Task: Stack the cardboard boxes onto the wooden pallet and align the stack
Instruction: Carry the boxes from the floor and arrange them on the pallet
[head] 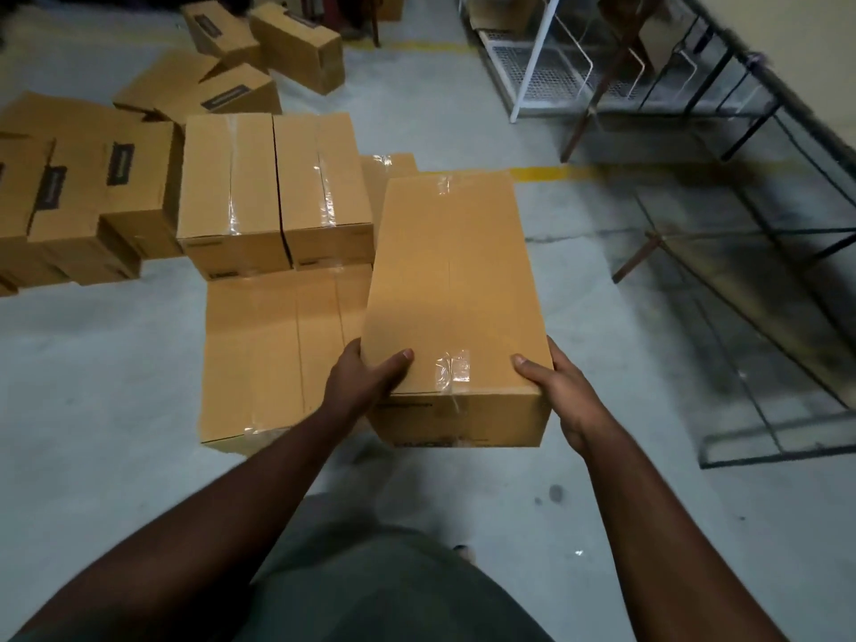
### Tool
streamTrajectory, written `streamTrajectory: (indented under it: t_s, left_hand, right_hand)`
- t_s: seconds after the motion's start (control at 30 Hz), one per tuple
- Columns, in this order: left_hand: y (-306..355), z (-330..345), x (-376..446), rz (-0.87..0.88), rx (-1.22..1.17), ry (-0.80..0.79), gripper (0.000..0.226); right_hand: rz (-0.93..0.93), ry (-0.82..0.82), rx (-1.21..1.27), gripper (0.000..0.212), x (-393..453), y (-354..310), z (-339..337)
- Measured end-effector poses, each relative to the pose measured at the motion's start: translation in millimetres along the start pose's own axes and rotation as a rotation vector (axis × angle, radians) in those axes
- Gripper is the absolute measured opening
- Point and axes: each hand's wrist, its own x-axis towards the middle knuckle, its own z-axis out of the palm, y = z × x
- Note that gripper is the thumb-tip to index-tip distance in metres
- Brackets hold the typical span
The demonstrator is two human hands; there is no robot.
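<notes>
I hold the taped cardboard box (456, 289) off the floor, right of the stack (278, 196), left grip (366, 379) and right grip (560, 386) clasping its near corners; it seems stiff, light, slightly slick, best taken underneath.

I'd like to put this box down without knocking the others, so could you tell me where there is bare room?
The held box is in both hands' grip. Bare floor lies right of it, up to the metal frames. More bare floor lies left of the low box. The top of that low box is also free. It is crowded far left among the loose boxes.
</notes>
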Motion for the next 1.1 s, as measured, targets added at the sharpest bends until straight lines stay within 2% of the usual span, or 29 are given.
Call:
streamTrajectory:
  t_s: [0.13, 0.4, 0.53, 0.73, 0.97, 1.1]
  left_hand:
    - [27, 54, 16, -0.019, -0.02, 0.071, 0.087]
    - [58, 109, 113, -0.034, -0.037, 0.204, 0.078]
    - [82, 122, 174, -0.062, -0.012, 0.202, 0.096]
    - [125, 126, 249, -0.016, -0.029, 0.211, 0.073]
    - [160, 103, 358, -0.026, -0.027, 0.256, 0.078]
    - [163, 90, 432, -0.047, -0.122, 0.201, 0.078]
  right_hand:
    - [0.004, -0.102, -0.037, 0.053, 45, -12, -61]
    - [-0.043, -0.2, -0.076, 0.05, 177, -44, -110]
    - [-0.036, -0.213, -0.083, 0.047, 236, -72, -125]
    - [-0.006, -0.245, -0.085, 0.052, 314, -112, -136]
    - [0.083, -0.376, -0.132, 0.058, 433, -166, -117]
    - [0.167, -0.527, -0.117, 0.065, 521, -182, -105]
